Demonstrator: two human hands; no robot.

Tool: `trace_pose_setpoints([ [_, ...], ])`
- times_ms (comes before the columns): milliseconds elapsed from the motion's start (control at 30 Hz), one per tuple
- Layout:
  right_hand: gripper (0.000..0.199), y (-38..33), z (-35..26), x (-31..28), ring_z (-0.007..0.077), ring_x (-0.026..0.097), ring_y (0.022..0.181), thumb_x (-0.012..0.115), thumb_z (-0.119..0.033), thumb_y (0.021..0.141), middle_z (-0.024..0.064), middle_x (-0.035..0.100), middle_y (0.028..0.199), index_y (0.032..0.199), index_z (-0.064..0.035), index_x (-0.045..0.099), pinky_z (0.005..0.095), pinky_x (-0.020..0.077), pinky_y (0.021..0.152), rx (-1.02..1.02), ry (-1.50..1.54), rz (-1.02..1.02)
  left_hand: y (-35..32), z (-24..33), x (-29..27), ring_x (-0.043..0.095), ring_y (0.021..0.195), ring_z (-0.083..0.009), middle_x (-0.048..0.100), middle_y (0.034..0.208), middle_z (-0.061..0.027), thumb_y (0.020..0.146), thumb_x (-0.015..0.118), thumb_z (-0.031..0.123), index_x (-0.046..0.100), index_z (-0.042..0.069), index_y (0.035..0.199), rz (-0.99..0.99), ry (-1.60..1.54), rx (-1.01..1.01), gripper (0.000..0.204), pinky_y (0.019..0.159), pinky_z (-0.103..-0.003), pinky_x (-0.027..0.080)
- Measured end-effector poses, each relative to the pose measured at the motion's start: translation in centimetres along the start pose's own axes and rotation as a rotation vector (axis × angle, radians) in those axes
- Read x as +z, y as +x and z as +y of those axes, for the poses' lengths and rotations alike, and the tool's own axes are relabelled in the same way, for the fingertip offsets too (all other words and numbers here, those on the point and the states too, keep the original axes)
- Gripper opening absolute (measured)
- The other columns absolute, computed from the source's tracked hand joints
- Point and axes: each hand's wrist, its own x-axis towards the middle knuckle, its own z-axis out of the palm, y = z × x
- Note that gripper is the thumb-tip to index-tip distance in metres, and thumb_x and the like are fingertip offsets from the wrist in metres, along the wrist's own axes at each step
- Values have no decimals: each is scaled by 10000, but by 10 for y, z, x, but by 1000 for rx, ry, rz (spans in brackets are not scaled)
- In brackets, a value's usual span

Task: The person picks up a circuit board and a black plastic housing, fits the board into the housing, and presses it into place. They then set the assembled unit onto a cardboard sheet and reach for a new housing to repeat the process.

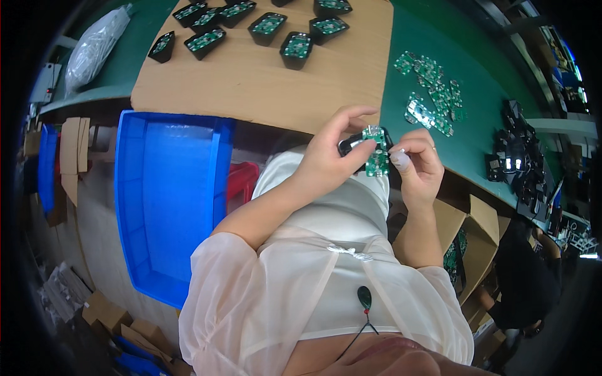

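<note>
In front of my lap, my left hand [327,153] is closed around a black plastic housing [345,146] that carries a green circuit board [377,164]. The left thumb lies on the board's face. At the board's right edge is my right hand [419,161], thumb and forefinger pinched together. Something whitish covers the right thumb tip. Whatever is between those fingers, if anything, is too small to make out. Further off, several black housings with green boards in them [296,49] stand on a sheet of brown cardboard [263,88].
Loose green circuit boards [433,78] lie on the green table to the right, with a heap of black housings [517,156] beyond. A blue bin [169,207] sits at left. At right are an open carton [480,235] and another person in dark clothes [527,276].
</note>
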Motion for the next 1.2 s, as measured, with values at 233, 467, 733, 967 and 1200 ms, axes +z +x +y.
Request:
trace_pose_setpoints([
  [233, 115, 10, -2, 7, 110, 490, 746, 627, -7, 767, 64, 504, 866, 880, 10, 612, 201, 394, 604, -74, -91, -103, -6, 8, 0, 567, 865, -119, 597, 975, -69, 815, 518, -10, 575, 17, 1030, 154, 24, 139, 224, 751, -226, 442],
  [467, 132, 7, 2, 12, 117, 503, 789, 608, 6, 785, 64, 486, 926, 914, -18, 614, 217, 423, 634, -76, -8, -73, -2, 1, -9, 552, 876, -147, 587, 942, -71, 813, 537, 18, 602, 15, 972, 102, 124, 208, 172, 776, -251, 431],
  [733, 127, 25, -21, 6, 182, 491, 650, 657, -38, 685, 62, 509, 759, 791, -46, 589, 273, 386, 519, -275, -567, -128, -2, 6, -6, 552, 830, -149, 560, 938, -68, 764, 633, 46, 633, 51, 931, 192, 274, 307, 168, 730, -246, 438],
  [967, 149, 35, -33, 3, 212, 481, 644, 641, -57, 617, 42, 488, 710, 745, -65, 564, 321, 386, 522, -470, -848, -244, -3, 10, -1, 523, 601, -104, 537, 980, -61, 698, 671, 5, 653, 88, 869, 221, 493, 460, 191, 546, -228, 433],
  [1200, 163, 36, -33, 3, 213, 496, 649, 657, -57, 616, 47, 503, 717, 751, -65, 567, 312, 393, 527, -419, -788, -301, -2, 8, -2, 519, 597, -103, 538, 963, -59, 700, 674, 13, 645, 85, 849, 241, 526, 489, 168, 531, -230, 422],
])
